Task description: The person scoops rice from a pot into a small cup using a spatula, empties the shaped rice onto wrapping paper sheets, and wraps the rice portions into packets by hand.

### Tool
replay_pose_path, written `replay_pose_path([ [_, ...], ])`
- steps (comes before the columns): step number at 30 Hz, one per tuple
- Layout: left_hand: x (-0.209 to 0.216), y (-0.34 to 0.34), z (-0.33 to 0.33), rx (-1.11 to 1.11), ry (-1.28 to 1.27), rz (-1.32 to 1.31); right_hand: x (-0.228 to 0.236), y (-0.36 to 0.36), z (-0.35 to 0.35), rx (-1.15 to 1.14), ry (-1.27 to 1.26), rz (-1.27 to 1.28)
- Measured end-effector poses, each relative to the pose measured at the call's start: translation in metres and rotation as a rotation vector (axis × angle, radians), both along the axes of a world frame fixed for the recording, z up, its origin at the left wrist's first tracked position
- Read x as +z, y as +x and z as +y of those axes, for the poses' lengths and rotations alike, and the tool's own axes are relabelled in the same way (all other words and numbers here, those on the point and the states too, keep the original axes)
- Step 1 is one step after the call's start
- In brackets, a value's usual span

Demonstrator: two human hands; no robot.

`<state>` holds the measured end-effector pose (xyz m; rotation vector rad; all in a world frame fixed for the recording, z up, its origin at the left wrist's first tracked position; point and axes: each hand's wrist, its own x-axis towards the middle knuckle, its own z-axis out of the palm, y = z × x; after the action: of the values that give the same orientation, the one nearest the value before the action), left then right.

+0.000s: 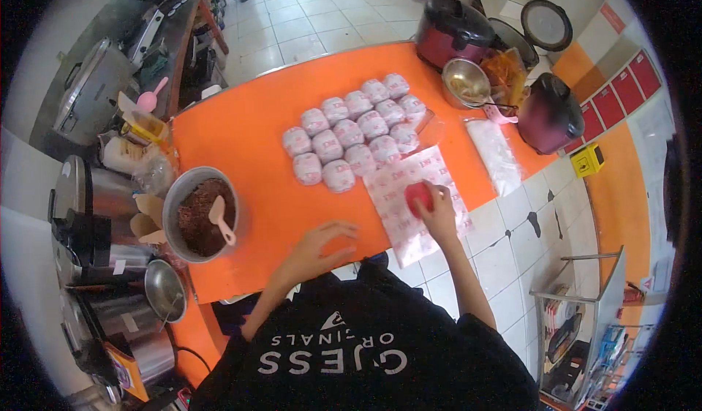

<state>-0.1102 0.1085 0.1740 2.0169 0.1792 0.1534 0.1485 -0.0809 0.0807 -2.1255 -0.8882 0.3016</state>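
My right hand [439, 210] grips a small round red bowl [417, 200] over printed white-and-pink wrapping paper [395, 230]. The paper lies at the table's near edge, and whatever may be under the bowl is hidden. To the left, my left hand [322, 246] is held over the orange table [252, 129], fingers spread with nothing in them. Beyond both hands sit several round paper-wrapped bundles [348, 134] in close rows. A grey pot [172, 213] of dark brown crumbly food [196, 224] stands at the left, a pink rice paddle [220, 217] resting in it.
Dark red rice cookers [457, 31] and a metal bowl [466, 82] stand at the far right. Near them lies a clear plastic bag [491, 155] with white contents. Large steel pots [110, 210] line the left side. A metal rack [574, 330] stands at lower right.
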Motion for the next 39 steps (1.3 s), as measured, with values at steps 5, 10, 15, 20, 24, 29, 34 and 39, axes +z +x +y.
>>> replay_pose_path([
  [5, -0.102, 0.093, -0.073, 0.083, 0.126, -0.030, -0.024, 0.018, -0.013, 0.164, -0.240, -0.360],
  [10, -0.176, 0.123, -0.085, 0.224, 0.539, 0.089, -0.024, 0.045, -0.014, 0.329, -0.245, -0.247],
  [15, -0.170, 0.131, -0.072, 0.193, 0.599, 0.169, -0.026, 0.087, -0.017, 0.666, -0.245, -0.176],
  [20, -0.170, 0.135, -0.071, 0.242, 0.642, 0.077, -0.019, 0.091, -0.014, 0.732, -0.286, -0.225],
  [24, -0.194, 0.125, -0.099, 0.078, 0.661, -0.016, -0.009, 0.087, -0.014, 0.721, -0.294, -0.215],
  [29, -0.203, 0.117, -0.142, 0.013, 0.704, -0.106, -0.001, 0.092, -0.012, 0.666, -0.176, -0.152],
  [34, -0.199, 0.115, -0.143, -0.023, 0.676, -0.070, -0.020, 0.091, -0.013, 0.680, -0.313, -0.341],
  [39, -0.200, 0.111, -0.140, -0.069, 0.664, -0.051, 0.003, 0.094, -0.012, 0.670, -0.393, -0.199],
])
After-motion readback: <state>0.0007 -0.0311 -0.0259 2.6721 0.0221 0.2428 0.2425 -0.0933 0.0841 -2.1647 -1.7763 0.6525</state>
